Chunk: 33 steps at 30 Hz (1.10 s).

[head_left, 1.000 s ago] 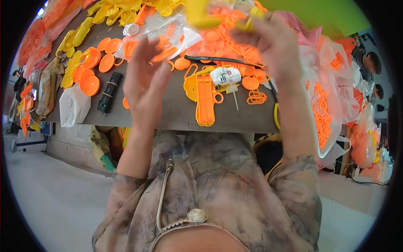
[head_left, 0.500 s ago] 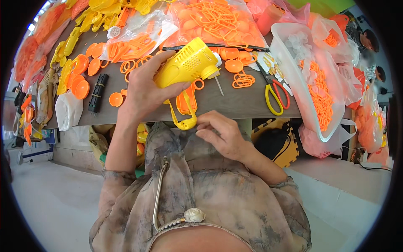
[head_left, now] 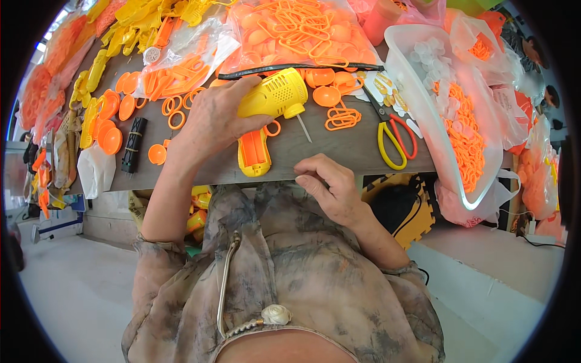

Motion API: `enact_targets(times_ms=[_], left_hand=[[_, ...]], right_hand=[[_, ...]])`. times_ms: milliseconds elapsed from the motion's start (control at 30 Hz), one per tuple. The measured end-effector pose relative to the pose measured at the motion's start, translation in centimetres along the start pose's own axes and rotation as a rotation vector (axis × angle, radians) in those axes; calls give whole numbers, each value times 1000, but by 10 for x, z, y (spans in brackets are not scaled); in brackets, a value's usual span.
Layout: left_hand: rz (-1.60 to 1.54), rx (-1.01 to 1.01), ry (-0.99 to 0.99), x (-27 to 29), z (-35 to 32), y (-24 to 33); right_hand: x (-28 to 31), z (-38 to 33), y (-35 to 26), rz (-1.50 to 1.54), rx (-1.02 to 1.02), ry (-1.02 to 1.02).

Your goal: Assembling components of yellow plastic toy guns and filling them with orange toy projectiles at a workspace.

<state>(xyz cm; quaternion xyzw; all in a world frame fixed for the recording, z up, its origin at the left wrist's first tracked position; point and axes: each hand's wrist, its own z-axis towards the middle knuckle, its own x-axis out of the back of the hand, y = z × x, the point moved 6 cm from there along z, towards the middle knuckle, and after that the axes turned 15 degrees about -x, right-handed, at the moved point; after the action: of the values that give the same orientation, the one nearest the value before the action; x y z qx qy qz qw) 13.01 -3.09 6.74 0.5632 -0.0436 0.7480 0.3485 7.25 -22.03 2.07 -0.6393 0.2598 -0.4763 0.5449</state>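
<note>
My left hand (head_left: 212, 118) grips a yellow plastic housing (head_left: 279, 92) from its left end, shaped like a toy hair dryer with rows of small holes and a short nozzle. Below it, at the table's front edge, is an orange handle-like part (head_left: 255, 148) with a yellow rounded end; whether it is joined to the housing is hidden by my fingers. Close under the nozzle a thin grey rod (head_left: 304, 128) slants down; I cannot tell whether it touches the housing. My right hand (head_left: 330, 186) hovers at the edge, half curled, thumb and forefinger apart, nothing visible in them.
Scissors (head_left: 392, 144) with yellow and red handles lie right of my hands. A translucent bin (head_left: 417, 109) holds orange links. Orange cups (head_left: 112, 140), a black bundle (head_left: 134, 145) and orange clips (head_left: 343, 116) lie around. A bag of orange parts (head_left: 290, 45) is behind.
My right hand has come away from the yellow strap-like frame and moved right. That frame no longer hangs loose below the orange part. My left hand has turned and lowered the housing slightly.
</note>
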Motion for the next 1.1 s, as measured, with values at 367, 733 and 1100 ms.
enact_targets(times_ms=[367,733,1100], left_hand=[[16,24,-31,-6,2,1],[-51,81,45,-8,0,-6],[-333,257,163,-15,-17,-20]], right_hand=[[1,6,2,34,7,-26],[16,72,26,425,-510,62],[-12,84,30,718,-532,8]])
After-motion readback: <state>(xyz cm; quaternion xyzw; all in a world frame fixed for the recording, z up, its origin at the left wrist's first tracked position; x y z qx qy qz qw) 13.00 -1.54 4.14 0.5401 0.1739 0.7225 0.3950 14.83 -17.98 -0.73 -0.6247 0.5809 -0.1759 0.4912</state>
